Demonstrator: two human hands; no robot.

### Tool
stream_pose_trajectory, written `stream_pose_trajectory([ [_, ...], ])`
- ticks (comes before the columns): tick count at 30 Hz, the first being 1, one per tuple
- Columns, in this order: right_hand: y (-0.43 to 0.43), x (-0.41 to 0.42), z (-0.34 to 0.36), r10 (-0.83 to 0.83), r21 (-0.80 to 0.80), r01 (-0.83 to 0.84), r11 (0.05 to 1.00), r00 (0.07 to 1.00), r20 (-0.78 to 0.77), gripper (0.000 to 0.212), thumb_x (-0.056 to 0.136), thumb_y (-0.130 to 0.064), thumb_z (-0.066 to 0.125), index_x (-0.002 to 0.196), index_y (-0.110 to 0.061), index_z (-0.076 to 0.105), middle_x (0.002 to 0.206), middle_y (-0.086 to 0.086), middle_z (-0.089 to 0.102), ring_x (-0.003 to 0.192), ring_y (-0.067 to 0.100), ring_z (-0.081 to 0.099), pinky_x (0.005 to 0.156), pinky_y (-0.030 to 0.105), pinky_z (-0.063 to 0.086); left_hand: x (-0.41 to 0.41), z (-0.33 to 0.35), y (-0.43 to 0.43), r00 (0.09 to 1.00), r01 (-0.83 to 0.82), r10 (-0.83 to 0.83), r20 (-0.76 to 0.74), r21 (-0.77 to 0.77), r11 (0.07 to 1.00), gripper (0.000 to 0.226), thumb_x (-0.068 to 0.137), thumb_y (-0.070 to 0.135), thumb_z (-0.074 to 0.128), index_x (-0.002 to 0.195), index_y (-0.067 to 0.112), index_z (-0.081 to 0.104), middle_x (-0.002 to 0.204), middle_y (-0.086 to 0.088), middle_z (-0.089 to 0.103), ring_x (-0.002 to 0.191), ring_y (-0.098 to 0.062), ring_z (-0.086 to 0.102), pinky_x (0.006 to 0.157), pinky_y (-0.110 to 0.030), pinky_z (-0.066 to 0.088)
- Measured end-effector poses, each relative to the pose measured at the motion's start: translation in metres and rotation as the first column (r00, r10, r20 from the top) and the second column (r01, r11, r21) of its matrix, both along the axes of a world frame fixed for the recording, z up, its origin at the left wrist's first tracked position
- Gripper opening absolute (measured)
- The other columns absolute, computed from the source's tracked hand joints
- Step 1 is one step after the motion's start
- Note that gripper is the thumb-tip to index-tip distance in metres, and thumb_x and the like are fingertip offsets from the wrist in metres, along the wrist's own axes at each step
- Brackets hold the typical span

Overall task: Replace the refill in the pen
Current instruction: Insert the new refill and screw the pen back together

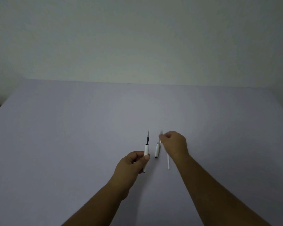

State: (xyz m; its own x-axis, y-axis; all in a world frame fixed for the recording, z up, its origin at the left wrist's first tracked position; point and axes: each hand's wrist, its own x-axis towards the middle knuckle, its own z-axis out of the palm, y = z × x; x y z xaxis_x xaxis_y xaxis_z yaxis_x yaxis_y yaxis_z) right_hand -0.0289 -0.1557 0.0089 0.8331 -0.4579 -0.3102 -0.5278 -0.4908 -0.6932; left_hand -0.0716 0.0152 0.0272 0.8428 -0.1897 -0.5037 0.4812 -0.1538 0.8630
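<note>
We see a pale lavender-grey table surface (pixel 72 144) running back to a plain off-white wall (pixel 137 38), with both bare forearms reaching in from the bottom edge. Our left hand (pixel 134 162) is curled closed around the lower part of a slim white plastic pen barrel (pixel 146 150), thumb pressed against its side, holding it nearly upright and tilted slightly away from us. Out of the barrel's open top sticks a dark ink refill with a thin grey metal tip (pixel 148 137), its point aimed at the far edge of the table. Our right hand (pixel 175 144) sits just to the right, fingers bunched together, pinching something small and pale at its fingertips; motion blur keeps us from telling what that piece is. Between the two hands a short white cap-like pen section with a dark end (pixel 157 151) lies on the table. A thin white plastic tube (pixel 168 162) shows from under the right wrist, near the cap piece; whether it rests on the table or is held we cannot tell. The hands are near but apart.
</note>
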Motion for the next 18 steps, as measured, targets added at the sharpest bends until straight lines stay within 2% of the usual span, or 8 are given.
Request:
stream_pose_trajectory([
  [1, 0.001, 0.003, 0.013, -0.074, 0.210, 0.058, 0.976, 0.995, 0.072, 0.027, 0.088, -0.028, 0.056, 0.065, -0.014, 0.061, 0.064, 0.002, 0.059, 0.059, 0.017, 0.053, 0.054, 0.024, 0.042, 0.000, 0.001, -0.001, 1.000, 0.007, -0.007, 0.002, 0.007, 1.000, 0.019, 0.087, 0.032, 0.063, 0.095, 0.018, 0.072, 0.078, -0.001, 0.062, 0.075, -0.016, 0.055, 0.080, -0.033, 0.054],
  [3, 0.003, 0.006, 0.039, -0.204, 0.572, 0.078, 0.816, 0.966, 0.159, 0.020, 0.088, -0.019, 0.057, 0.070, -0.013, 0.065, 0.072, 0.005, 0.064, 0.060, 0.014, 0.052, 0.057, 0.024, 0.046, 0.000, 0.004, -0.004, 1.000, 0.018, -0.018, 0.003, 0.021, 1.000, 0.019, 0.086, 0.034, 0.063, 0.094, 0.019, 0.072, 0.078, -0.001, 0.062, 0.074, -0.016, 0.055, 0.081, -0.034, 0.055],
  [5, 0.003, 0.008, 0.057, -0.238, 0.701, 0.024, 0.712, 0.948, 0.210, 0.016, 0.088, -0.014, 0.057, 0.075, -0.011, 0.066, 0.076, 0.008, 0.066, 0.062, 0.013, 0.053, 0.058, 0.026, 0.046, -0.001, 0.007, -0.007, 1.000, 0.030, -0.030, 0.007, 0.041, 0.999, 0.018, 0.086, 0.035, 0.063, 0.093, 0.021, 0.071, 0.078, 0.000, 0.061, 0.074, -0.016, 0.055, 0.081, -0.034, 0.054],
  [14, 0.000, -0.005, 0.077, -0.108, 0.593, -0.072, 0.802, 0.959, 0.263, 0.013, 0.084, -0.016, 0.060, 0.078, -0.011, 0.070, 0.082, 0.008, 0.072, 0.064, 0.015, 0.055, 0.058, 0.026, 0.044, -0.009, 0.021, -0.012, 0.997, 0.070, -0.071, 0.036, 0.040, 0.997, 0.016, 0.087, 0.034, 0.063, 0.094, 0.023, 0.071, 0.089, -0.006, 0.065, 0.079, -0.019, 0.056, 0.085, -0.038, 0.054],
  [18, -0.002, -0.016, 0.080, -0.061, 0.585, -0.120, 0.802, 0.958, 0.281, 0.014, 0.083, -0.017, 0.061, 0.076, -0.010, 0.070, 0.080, 0.007, 0.072, 0.061, 0.013, 0.053, 0.057, 0.026, 0.042, -0.013, 0.025, -0.013, 0.997, 0.063, -0.065, 0.032, 0.046, 0.997, 0.018, 0.086, 0.034, 0.063, 0.097, 0.022, 0.071, 0.100, -0.010, 0.068, 0.084, -0.020, 0.058, 0.087, -0.040, 0.055],
])
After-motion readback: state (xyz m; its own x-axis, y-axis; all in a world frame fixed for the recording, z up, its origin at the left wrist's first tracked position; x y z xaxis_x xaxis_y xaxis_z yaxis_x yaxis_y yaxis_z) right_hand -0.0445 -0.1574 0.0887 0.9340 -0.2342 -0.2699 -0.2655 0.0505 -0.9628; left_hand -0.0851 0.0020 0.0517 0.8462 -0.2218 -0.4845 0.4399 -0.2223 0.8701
